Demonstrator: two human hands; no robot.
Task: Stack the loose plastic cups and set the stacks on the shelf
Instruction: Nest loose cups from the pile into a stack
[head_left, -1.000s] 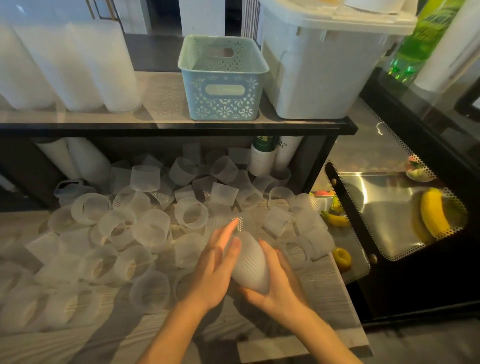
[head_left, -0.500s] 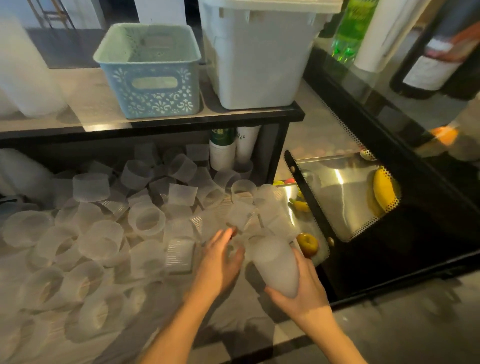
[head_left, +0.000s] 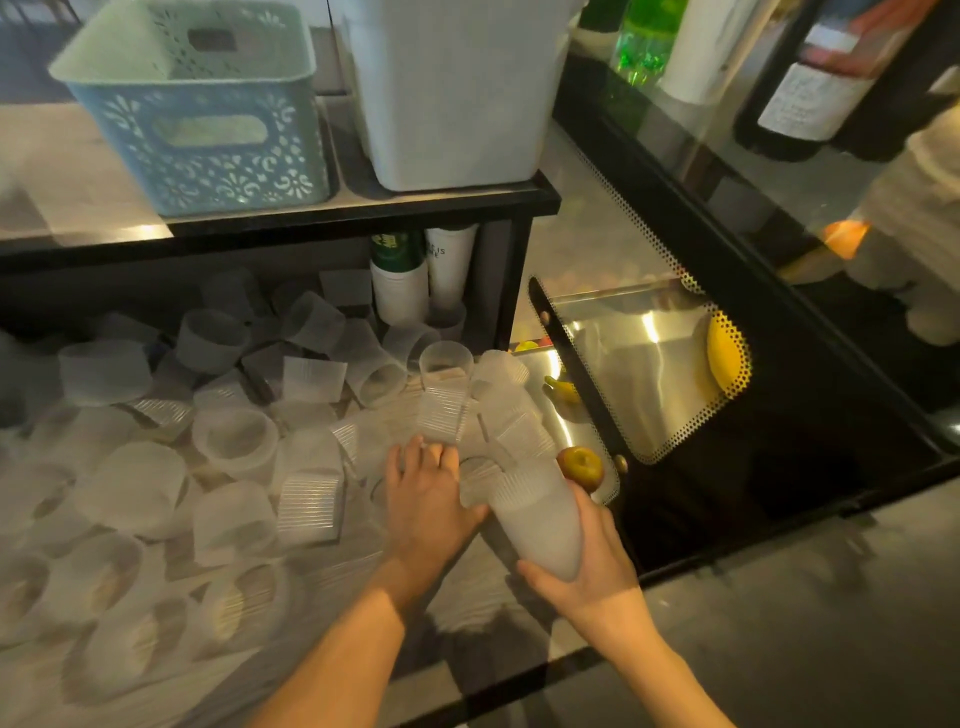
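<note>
Frosted plastic fills the near view: the right hand (head_left: 589, 564) grips a stack (head_left: 535, 514) of nested cups, its fingers curled round the stack's closed end, the open end tilted away toward the pile. Just left of it, the left hand (head_left: 426, 499) lies palm down among loose cups (head_left: 234, 436) on the worktop (head_left: 467, 613), fingers straight and spread, the tips touching a cup; whether it grasps that cup cannot be told. Loose cups lie scattered across the worktop, upright and tipped, reaching back under the shelf (head_left: 311, 218). Right of the stack an apple (head_left: 581, 467) sits by a steel tray (head_left: 623, 374), with bananas (head_left: 723, 358) beyond. Under the shelf stand tall cup sleeves (head_left: 400, 280). On the shelf sit a blue basket (head_left: 208, 124) and, beside it, a white bin (head_left: 457, 93).
</note>
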